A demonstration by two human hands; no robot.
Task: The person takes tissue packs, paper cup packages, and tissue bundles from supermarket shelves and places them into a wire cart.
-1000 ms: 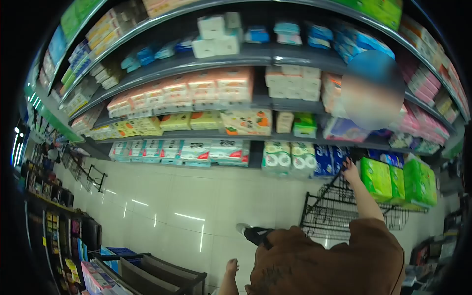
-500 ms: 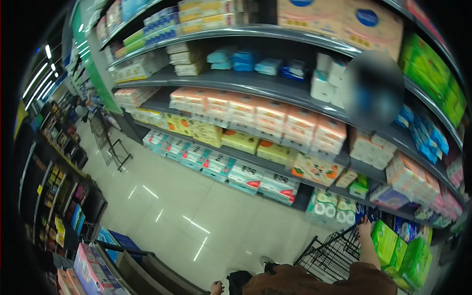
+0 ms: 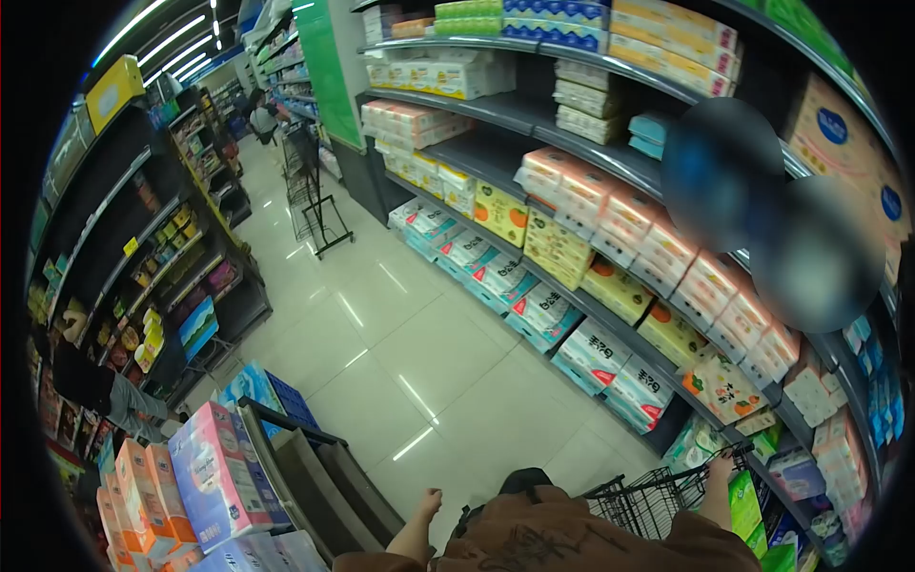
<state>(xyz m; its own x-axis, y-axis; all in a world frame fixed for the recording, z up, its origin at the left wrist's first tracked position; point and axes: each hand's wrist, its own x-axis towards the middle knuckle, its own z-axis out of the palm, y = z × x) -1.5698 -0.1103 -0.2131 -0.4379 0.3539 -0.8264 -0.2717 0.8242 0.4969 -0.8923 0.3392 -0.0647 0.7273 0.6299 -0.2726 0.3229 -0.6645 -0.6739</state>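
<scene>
My right hand (image 3: 721, 466) is closed round the black handle of a wire shopping cart (image 3: 653, 500), close to the bottom shelf at the lower right. Green packs (image 3: 746, 510) lie in the cart, partly hidden by my arm. My left hand (image 3: 431, 500) hangs low near my body, over the floor, with its fingers curled; whether anything is in them is too small to tell. A brown shirt (image 3: 543, 539) covers my torso. Tissue packs (image 3: 596, 353) line the bottom shelf on the right.
An empty-looking dark rack (image 3: 324, 486) with stacked tissue packs (image 3: 214, 467) stands at the lower left. Another black cart (image 3: 310, 195) stands farther up the aisle, near a person (image 3: 262, 116). A second person (image 3: 91, 381) is at the left shelves. Shelving (image 3: 534, 119) runs along the right.
The view has swung left, showing more of the aisle, the far cart and people. My right hand stays on the cart handle, and the shelves have shifted right in view.
</scene>
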